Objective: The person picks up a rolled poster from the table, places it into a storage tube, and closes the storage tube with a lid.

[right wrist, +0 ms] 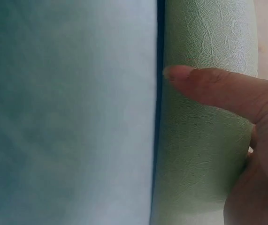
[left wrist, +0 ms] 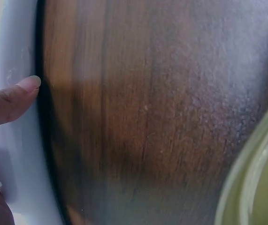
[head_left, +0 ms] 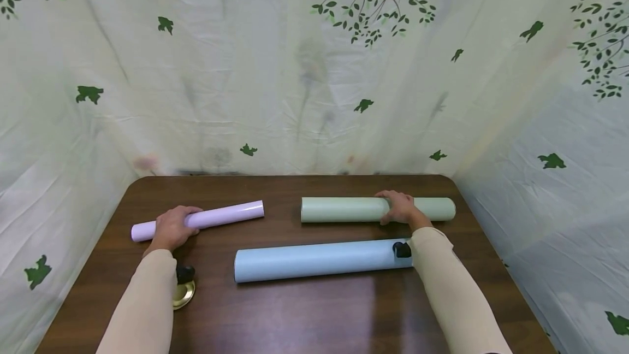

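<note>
My left hand (head_left: 173,228) grips a glossy lilac roll (head_left: 231,213) at the left of the table, the roll slanting up to the right. In the left wrist view the thumb presses the near side of it. Over on the right, my right hand (head_left: 400,209) holds a thicker pale green roll (head_left: 344,210) from above, right of its middle. Its thumb lies along the textured green surface in the right wrist view. A light blue roll (head_left: 314,260) lies nearer, its right end hidden under my right forearm.
A round brass-coloured object (head_left: 184,295) stands beside my left forearm, partly covered by it. The brown wooden table (head_left: 304,316) ends at the back against a pale curtain (head_left: 275,70) printed with leaves, which also hangs along both sides.
</note>
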Motion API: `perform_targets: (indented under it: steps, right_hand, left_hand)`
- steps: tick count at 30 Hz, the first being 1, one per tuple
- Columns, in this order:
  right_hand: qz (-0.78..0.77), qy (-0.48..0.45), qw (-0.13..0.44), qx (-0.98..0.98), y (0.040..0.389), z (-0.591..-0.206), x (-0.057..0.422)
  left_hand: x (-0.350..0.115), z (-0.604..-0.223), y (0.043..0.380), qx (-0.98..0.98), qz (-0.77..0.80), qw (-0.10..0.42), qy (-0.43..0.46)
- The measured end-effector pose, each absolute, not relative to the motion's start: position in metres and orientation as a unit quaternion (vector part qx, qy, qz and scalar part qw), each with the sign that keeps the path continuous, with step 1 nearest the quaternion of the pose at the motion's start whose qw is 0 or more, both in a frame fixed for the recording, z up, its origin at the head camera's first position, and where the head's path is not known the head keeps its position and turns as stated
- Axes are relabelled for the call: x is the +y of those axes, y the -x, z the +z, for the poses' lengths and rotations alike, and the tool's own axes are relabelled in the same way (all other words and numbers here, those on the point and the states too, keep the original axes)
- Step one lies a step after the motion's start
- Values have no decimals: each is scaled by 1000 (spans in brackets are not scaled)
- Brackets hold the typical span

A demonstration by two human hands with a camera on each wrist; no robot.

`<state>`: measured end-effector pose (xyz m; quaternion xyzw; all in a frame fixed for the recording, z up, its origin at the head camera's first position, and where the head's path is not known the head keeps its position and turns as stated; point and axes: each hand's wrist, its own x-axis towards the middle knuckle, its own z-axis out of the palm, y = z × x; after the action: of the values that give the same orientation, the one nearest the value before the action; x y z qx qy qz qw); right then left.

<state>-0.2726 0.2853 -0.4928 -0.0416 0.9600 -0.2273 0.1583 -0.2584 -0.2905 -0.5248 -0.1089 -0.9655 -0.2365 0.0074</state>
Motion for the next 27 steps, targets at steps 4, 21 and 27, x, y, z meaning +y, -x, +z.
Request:
perform_targets:
  steps: [4,21,27]
  right_hand:
    - [-204,43,159,965,272,-492,285]
    - [-196,39,170,965,272,-494,286]
    - [-198,37,172,964,271,-492,284]
  left_hand:
    - [-290,-523,258,-964,-239,14,112]
    - [-288,-496,254,-954,-269,42,127]
    - [-285,-484,255,-954,-266,43,134]
